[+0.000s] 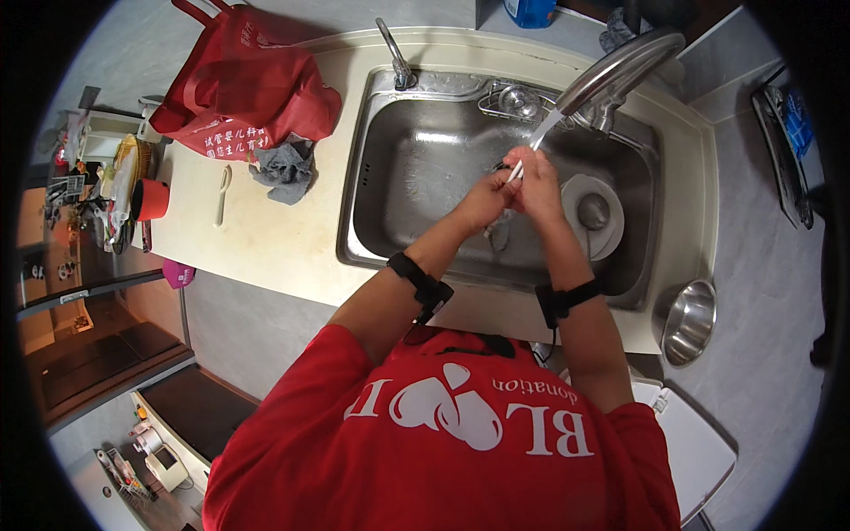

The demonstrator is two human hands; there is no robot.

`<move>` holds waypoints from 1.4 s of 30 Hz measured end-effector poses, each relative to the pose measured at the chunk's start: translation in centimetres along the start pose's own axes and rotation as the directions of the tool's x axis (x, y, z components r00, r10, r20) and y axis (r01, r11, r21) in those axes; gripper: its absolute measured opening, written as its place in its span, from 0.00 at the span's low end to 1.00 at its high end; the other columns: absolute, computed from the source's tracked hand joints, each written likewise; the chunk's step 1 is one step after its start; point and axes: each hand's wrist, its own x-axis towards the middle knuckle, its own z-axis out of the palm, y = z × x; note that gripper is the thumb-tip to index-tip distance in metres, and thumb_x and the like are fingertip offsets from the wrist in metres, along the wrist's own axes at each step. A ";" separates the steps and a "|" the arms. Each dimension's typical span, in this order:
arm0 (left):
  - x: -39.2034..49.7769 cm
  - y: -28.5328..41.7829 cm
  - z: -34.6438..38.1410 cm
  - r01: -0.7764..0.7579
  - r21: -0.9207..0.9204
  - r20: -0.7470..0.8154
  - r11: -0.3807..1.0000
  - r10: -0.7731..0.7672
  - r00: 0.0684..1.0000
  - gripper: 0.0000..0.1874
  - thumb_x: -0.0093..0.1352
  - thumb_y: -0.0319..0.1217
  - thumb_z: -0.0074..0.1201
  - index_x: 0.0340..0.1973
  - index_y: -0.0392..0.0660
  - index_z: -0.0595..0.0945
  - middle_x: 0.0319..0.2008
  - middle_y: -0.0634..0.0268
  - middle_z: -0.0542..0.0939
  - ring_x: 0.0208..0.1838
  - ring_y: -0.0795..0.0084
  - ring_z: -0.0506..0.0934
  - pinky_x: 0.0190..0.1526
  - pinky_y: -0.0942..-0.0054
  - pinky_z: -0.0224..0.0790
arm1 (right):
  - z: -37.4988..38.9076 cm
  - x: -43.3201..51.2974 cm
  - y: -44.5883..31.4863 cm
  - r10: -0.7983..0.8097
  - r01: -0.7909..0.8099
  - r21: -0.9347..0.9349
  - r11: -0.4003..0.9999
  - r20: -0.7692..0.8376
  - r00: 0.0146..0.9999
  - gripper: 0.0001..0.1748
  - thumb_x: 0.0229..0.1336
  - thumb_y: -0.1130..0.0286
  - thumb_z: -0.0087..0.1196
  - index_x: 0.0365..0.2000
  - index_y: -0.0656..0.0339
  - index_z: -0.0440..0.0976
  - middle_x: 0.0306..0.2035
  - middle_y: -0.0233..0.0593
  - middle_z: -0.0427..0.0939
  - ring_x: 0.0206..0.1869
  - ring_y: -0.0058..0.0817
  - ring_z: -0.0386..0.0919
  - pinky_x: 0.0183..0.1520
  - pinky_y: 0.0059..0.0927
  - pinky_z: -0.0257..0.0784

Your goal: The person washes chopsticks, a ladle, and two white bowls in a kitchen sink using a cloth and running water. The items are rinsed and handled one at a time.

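Water runs from the metal faucet (597,76) over my hands, which are close together above the stainless steel sink (425,179). Between the fingers of my left hand (490,199) is a thin white utensil (516,170), perhaps chopsticks or a handle; its ends are partly hidden. My right hand (538,186) closes around the same utensil from the other side. To the right of my right hand, a white plate or bowl (614,229) lies in the sink with a metal ladle (593,212) on it. Beneath my hands, a small greyish item (499,233) is partly covered and unclear.
On the counter at the left are a red fabric bag (252,86), a grey cloth (287,169), a pale peeler-like tool (222,196) and a red pot (151,200). A wire rack (488,105) hangs at the sink's back. A steel bowl (690,323) stands at the right edge.
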 end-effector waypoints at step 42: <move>-12.7 6.0 -1.7 0.101 0.127 -0.218 0.987 -0.072 0.973 0.18 0.74 0.42 0.40 0.29 0.42 0.74 0.13 0.66 0.72 0.11 0.75 0.70 0.13 0.72 0.65 | 0.9 -0.8 -7.9 0.285 -0.418 0.088 0.904 0.604 0.744 0.18 0.64 0.59 0.49 0.45 0.62 0.72 0.30 0.27 0.72 0.25 0.13 0.65 0.20 0.15 0.54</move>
